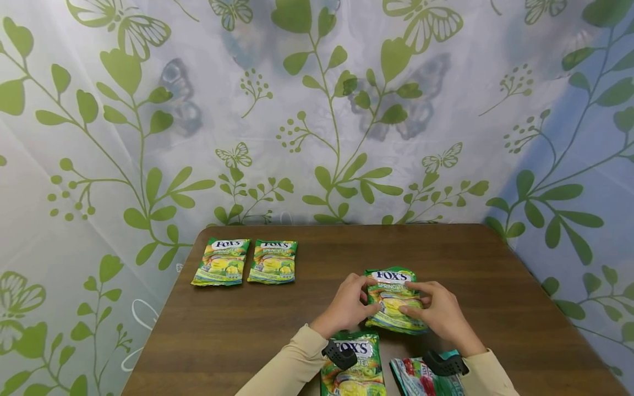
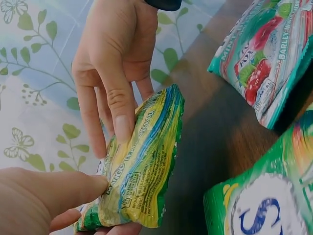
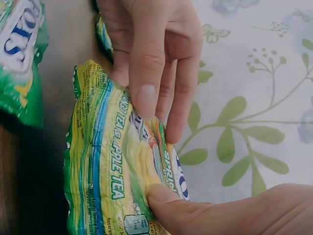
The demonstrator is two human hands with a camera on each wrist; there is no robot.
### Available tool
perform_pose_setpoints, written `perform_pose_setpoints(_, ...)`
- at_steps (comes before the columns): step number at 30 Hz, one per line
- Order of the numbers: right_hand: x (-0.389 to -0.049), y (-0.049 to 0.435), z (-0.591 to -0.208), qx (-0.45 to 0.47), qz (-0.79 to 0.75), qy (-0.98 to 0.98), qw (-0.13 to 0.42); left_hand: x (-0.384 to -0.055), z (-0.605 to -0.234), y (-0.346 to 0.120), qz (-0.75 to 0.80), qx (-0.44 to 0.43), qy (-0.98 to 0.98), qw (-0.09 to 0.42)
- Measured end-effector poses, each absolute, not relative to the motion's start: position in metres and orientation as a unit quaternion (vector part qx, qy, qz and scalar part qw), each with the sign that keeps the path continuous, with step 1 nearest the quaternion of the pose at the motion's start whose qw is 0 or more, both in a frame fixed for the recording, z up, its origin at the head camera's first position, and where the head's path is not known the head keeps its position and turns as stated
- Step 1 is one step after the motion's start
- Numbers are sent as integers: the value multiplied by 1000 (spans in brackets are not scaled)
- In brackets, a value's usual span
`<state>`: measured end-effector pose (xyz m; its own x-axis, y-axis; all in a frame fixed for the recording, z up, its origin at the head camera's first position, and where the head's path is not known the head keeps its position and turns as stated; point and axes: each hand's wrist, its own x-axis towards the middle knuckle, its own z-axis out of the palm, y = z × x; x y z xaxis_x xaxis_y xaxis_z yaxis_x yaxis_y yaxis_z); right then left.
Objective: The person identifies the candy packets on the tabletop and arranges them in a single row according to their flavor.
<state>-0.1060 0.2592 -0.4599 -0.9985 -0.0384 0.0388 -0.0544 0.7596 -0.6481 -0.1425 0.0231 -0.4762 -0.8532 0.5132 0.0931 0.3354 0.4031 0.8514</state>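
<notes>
Looks roughly midway: shows two green bags [image 1: 222, 263] [image 1: 273, 263] set side by side on the worktop [image 1: 223, 335], middle left of the frame. Pinches a third green bag [image 1: 393, 300] right of centre between thumbs and bent fingers of left hand [image 1: 349, 302] and right hand [image 1: 441, 308], both partly closed. Apparently leaves a fourth green bag [image 1: 360, 377] at bottom centre and one teal bag [image 1: 416, 377] to its right. Totals four green, one teal; cannot tell of any beneath.

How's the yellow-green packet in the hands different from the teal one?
The held packet is green and yellow; the teal packet shows red fruit. The left hand and right hand grip the held packet; neither holds the teal packet, partly hidden by a wrist strap. Both are shiny, printed packets.
</notes>
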Motion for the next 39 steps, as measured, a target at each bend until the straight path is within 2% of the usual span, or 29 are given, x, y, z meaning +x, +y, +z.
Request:
perform_pose_setpoints(8,-111,246,-455,36,367,-930,9,-146,-474,7,475,262,838,64)
perform_pose_setpoints(32,-135,201,-455,69,410,-909,24,-162,-468,-40,457,250,854,22)
perform_pose_setpoints(39,-144,190,-457,74,418,-905,28,-169,-467,-51,456,245,855,24)
